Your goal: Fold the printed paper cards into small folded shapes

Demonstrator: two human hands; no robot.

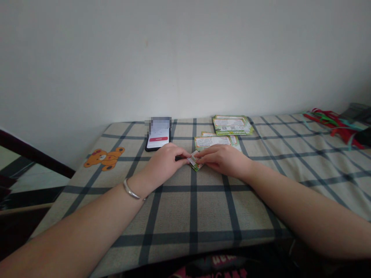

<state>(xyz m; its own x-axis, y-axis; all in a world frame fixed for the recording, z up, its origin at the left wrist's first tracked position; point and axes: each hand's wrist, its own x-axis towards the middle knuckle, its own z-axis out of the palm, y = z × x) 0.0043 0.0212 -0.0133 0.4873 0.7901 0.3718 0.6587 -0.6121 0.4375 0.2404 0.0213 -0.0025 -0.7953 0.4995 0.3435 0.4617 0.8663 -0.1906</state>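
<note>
Between my two hands a small folded piece of printed green-and-white paper point(196, 163) rests low over the checked cloth. My left hand point(166, 160) pinches its left edge with thumb and fingers. From the other side, the fingers of my right hand point(222, 158) are together and press on the paper's right part. Just behind the right hand lie several printed leaflets point(213, 141), partly hidden by it. Further back is a second stack of the same green-edged leaflets point(232, 125).
A phone point(158, 139) with a lit screen lies behind my left hand. On the left of the checked tablecloth point(174, 216) is a flat orange bear cutout point(104, 158). Red and green strips point(333, 123) are heaped at the far right. A white wall point(185, 58) rises behind.
</note>
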